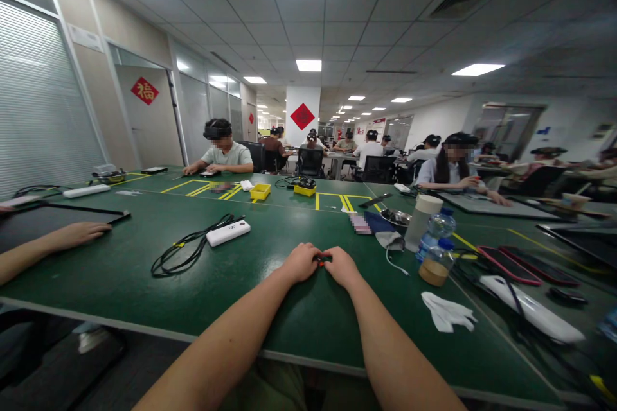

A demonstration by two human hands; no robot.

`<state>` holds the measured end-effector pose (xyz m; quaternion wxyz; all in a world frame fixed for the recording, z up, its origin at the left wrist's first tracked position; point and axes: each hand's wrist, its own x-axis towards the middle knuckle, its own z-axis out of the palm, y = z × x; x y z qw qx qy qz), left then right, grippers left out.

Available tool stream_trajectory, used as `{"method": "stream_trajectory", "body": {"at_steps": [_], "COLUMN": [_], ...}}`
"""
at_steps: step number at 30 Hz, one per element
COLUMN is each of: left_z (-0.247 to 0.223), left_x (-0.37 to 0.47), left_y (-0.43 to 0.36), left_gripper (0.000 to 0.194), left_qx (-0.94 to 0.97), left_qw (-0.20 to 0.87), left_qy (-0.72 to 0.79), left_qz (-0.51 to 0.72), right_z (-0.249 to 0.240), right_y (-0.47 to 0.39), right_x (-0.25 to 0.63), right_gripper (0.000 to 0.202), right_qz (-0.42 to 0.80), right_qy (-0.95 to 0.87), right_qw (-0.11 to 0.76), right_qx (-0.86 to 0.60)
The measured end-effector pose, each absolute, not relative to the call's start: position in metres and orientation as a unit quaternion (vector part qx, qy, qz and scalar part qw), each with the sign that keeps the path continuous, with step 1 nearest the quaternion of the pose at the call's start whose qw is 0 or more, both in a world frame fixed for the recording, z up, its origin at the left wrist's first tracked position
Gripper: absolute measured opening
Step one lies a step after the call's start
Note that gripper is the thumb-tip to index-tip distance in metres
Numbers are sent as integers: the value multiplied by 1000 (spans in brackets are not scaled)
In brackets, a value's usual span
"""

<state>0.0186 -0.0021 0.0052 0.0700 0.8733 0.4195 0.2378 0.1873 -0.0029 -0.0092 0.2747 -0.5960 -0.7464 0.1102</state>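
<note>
The green desk (120,270) spreads wide, and at its near middle the left hand (301,262) sits just beside the right hand (341,266), fingers of both pinched narrow on a small dark-and-red piece (320,261) between them, mostly covered. I'd judge it light, probably stiff, best taken by its ends; slippery or fragile, I can't tell.

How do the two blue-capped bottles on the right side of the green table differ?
The nearer bottle holds tan liquid, while the farther bottle looks clear, with no such colour. The nearer bottle is unobstructed, whereas the farther bottle is partly hidden behind it. Both are see-through, have blue caps and stand on the green table.
</note>
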Motion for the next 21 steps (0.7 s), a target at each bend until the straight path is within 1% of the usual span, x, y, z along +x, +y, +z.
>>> {"method": "stream_trajectory", "body": {"at_steps": [2, 4, 7, 10, 13, 15, 19, 21], "left_z": [6, 7, 6, 5, 4, 4, 5, 5], "left_x": [20, 20, 20, 20, 21, 23, 26, 27], "left_y": [-4, -4, -4, -4, -4, -5, -5, -5], "left_gripper": [28, 29, 37, 41, 42, 38, 23, 14], "left_qx": [872, 863, 844, 844, 852, 857, 874, 877], "left_qw": [84, 104, 140, 183, 214, 203, 125, 101], "left_qy": [418, 429, 444, 413, 376, 379, 404, 410], "left_qz": [242, 247, 268, 290, 297, 285, 239, 228], "right_z": [-8, -8, -7, -7, -5, -5, -7, -8], "right_y": [-3, -3, -3, -4, -5, -5, -4, -4], "right_x": [187, 187, 188, 188, 188, 189, 190, 191], "right_gripper": [20, 14, 17, 21, 16, 17, 26, 23], "right_qz": [110, 119, 125, 123, 120, 117, 96, 82], "right_qy": [-742, -737, -731, -738, -744, -742, -731, -723], "right_qw": [264, 263, 275, 282, 271, 270, 278, 268], "right_qx": [-606, -612, -612, -600, -599, -603, -616, -631]}}
